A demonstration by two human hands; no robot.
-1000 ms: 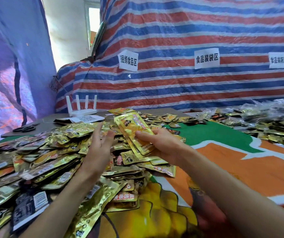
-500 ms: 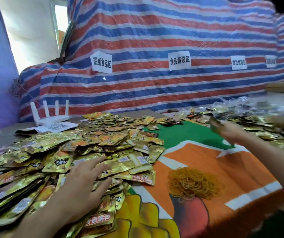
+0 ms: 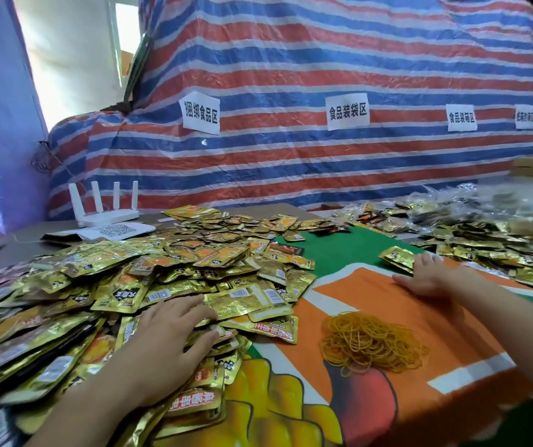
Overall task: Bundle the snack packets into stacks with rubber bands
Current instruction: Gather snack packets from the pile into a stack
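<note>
Right hand (image 3: 429, 277) drawn back, flat beside stack (image 3: 399, 257); left hand (image 3: 165, 343) spread on packets (image 3: 123, 272); far pile (image 3: 471, 221) blurred

Far-right snack packets (image 3: 490, 201) are blurred, perhaps bagged in clear plastic.

Your gold snack packets (image 3: 162, 279) lie heaped loose at frame left; tangled rubber bands (image 3: 371, 343) sit lower centre-right.
</note>
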